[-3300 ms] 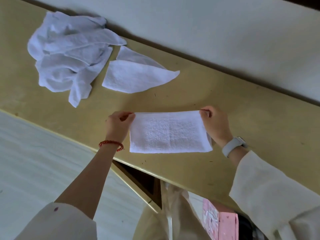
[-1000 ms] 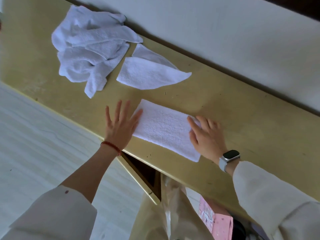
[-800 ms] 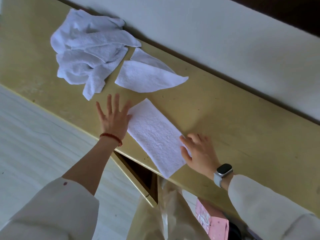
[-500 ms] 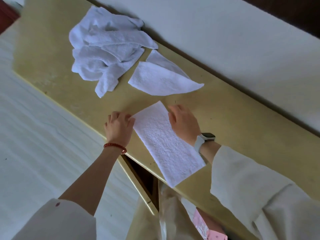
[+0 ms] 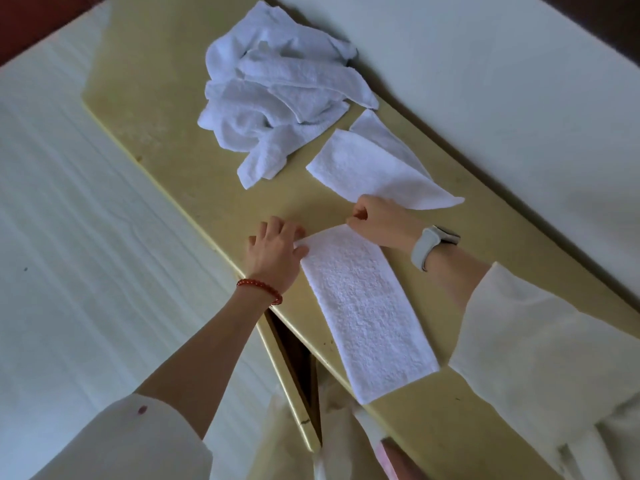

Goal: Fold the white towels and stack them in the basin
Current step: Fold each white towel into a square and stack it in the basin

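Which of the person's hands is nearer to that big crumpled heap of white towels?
The left hand, though not by much. It sits below the crumpled towel heap, pinching a far corner of the long folded towel. The right hand pinches the other far corner, further right.

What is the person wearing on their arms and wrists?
The left hand has a red beaded bracelet at its wrist. The right hand has a pale-strapped wristwatch. Both arms wear loose cream-white sleeves, pushed up.

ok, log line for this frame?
step: fold | left hand: pinching strip towel far corner | right hand: pinching other far corner | unfolded pile: untouched | basin: unseen
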Motion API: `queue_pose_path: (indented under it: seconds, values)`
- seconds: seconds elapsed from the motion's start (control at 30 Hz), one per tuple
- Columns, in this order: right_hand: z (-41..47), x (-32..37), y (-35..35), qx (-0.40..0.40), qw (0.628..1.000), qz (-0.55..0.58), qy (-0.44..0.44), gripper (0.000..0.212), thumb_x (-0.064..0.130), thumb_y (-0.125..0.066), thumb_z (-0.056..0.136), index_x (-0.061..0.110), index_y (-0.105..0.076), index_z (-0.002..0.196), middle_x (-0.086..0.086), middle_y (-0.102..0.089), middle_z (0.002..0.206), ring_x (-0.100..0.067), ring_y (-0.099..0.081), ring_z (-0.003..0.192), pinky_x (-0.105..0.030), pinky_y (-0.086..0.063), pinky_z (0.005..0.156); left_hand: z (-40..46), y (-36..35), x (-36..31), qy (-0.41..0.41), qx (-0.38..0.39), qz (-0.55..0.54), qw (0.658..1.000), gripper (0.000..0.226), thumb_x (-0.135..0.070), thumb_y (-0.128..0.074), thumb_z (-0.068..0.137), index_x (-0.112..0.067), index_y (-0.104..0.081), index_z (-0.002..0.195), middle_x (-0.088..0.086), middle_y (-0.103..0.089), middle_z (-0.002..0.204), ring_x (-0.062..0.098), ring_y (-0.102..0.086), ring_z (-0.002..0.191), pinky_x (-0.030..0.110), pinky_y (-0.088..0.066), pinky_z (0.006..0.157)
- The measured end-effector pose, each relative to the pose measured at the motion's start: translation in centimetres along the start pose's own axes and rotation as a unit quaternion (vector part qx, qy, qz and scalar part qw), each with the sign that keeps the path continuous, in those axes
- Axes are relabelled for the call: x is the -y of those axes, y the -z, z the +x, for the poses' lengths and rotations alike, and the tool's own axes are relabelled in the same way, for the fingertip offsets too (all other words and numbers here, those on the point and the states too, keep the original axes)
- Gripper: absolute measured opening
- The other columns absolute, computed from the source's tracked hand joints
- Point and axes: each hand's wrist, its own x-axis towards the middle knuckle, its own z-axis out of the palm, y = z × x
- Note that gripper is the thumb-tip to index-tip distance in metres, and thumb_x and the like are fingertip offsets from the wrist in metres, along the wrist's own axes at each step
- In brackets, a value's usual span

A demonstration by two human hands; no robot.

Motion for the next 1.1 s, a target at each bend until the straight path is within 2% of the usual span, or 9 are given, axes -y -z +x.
queue_pose_path:
  seconds: [0.07, 0.23, 0.4, 0.53, 0.63, 0.77, 0.9, 1.0, 1.1]
  values:
    - [-0.3, -0.3, 0.5, -0.004, 1.0, -0.004, 0.02, 0.012, 0.017, -0.045, 0.092, 0.01, -0.053, 0.087, -0.004, -0.058, 0.079, -0.02, -0.053, 0.072, -0.035, -0.043, 0.067, 0.0, 0.1, -0.2, -0.01, 0.001, 0.008, 1.0, 0.026, -0.023, -0.054, 0.087, -0.02, -0.056, 0.112, 0.003, -0.048, 0.114, 0.023, -0.042, 0.108, 0.036, -0.032, 0.089]
    - [-0.6, -0.7, 0.8, -0.014, 0.998, 0.013, 0.056, 0.014, 0.013, -0.05, 0.092, 0.007, -0.063, 0.096, -0.007, -0.067, 0.095, -0.022, -0.06, 0.088, -0.03, -0.045, 0.079, 0.2, 0.4, -0.6, -0.025, 0.016, 0.011, 1.0, 0.027, -0.018, -0.054, 0.086, -0.021, -0.055, 0.113, 0.003, -0.047, 0.113, 0.022, -0.041, 0.107, 0.037, -0.033, 0.091]
    - [-1.6, -0.4, 1.5, -0.054, 0.991, -0.004, 0.12, 0.025, 0.014, -0.047, 0.095, 0.003, -0.063, 0.111, -0.014, -0.061, 0.106, -0.027, -0.058, 0.096, -0.036, -0.043, 0.09, 1.1, 1.2, -0.4, -0.045, 0.079, -0.007, 0.996, 0.036, -0.021, -0.057, 0.086, -0.022, -0.054, 0.121, 0.003, -0.044, 0.118, 0.022, -0.036, 0.113, 0.032, -0.03, 0.091]
    - [-2.5, -0.7, 2.5, -0.088, 0.983, -0.028, 0.156, 0.024, 0.011, -0.045, 0.096, 0.002, -0.063, 0.108, -0.016, -0.06, 0.105, -0.029, -0.059, 0.091, -0.041, -0.045, 0.087, 1.8, 2.0, -0.9, -0.024, 0.125, -0.069, 0.989, 0.027, -0.028, -0.06, 0.083, -0.016, -0.057, 0.108, -0.001, -0.044, 0.104, 0.021, -0.035, 0.11, 0.028, -0.029, 0.084]
    - [-3.0, -1.1, 3.1, -0.12, 0.979, -0.025, 0.161, 0.023, 0.011, -0.046, 0.095, 0.001, -0.064, 0.106, -0.016, -0.059, 0.102, -0.03, -0.06, 0.086, -0.04, -0.046, 0.085, 2.2, 3.1, -1.6, -0.019, 0.137, -0.146, 0.98, 0.012, -0.021, -0.062, 0.082, -0.016, -0.055, 0.091, -0.006, -0.049, 0.086, 0.018, -0.047, 0.093, 0.025, -0.037, 0.073]
    - [-3.4, -1.3, 3.7, -0.173, 0.973, -0.005, 0.151, 0.021, 0.006, -0.046, 0.094, 0.0, -0.064, 0.104, -0.016, -0.059, 0.1, -0.03, -0.063, 0.067, -0.037, -0.048, 0.078, 2.2, 4.4, -2.8, -0.026, 0.061, -0.211, 0.975, 0.008, -0.012, -0.063, 0.082, -0.013, -0.056, 0.085, -0.005, -0.056, 0.083, 0.008, -0.048, 0.067, 0.017, -0.036, 0.061]
    - [-4.5, -1.1, 3.7, -0.224, 0.96, 0.091, 0.143, 0.02, 0.0, -0.046, 0.093, -0.001, -0.065, 0.099, -0.008, -0.054, 0.093, -0.01, -0.059, 0.049, -0.014, -0.046, 0.048, 1.2, 5.1, -4.0, -0.04, -0.044, -0.244, 0.968, 0.012, -0.008, -0.061, 0.083, -0.016, -0.053, 0.08, -0.004, -0.059, 0.08, 0.002, -0.055, 0.05, 0.013, -0.042, 0.051]
    - [-5.9, -1.4, 3.1, -0.248, 0.941, 0.206, 0.106, 0.018, -0.002, -0.049, 0.09, 0.002, -0.066, 0.094, -0.003, -0.053, 0.09, -0.005, -0.062, 0.057, -0.008, -0.044, 0.05, -0.4, 4.9, -4.6, -0.058, -0.09, -0.283, 0.953, 0.015, -0.002, -0.061, 0.082, -0.015, -0.054, 0.08, -0.001, -0.059, 0.084, 0.003, -0.061, 0.058, 0.012, -0.047, 0.05]
    - [-7.9, -2.2, 1.6, -0.266, 0.928, 0.255, 0.058, 0.01, 0.005, -0.056, 0.088, 0.005, -0.067, 0.085, 0.001, -0.059, 0.081, 0.004, -0.061, 0.057, -0.007, -0.044, 0.057, -2.7, 3.6, -4.7, -0.136, -0.112, -0.249, 0.952, 0.013, 0.004, -0.067, 0.075, -0.004, -0.063, 0.084, 0.002, -0.058, 0.088, 0.013, -0.059, 0.071, 0.012, -0.049, 0.059]
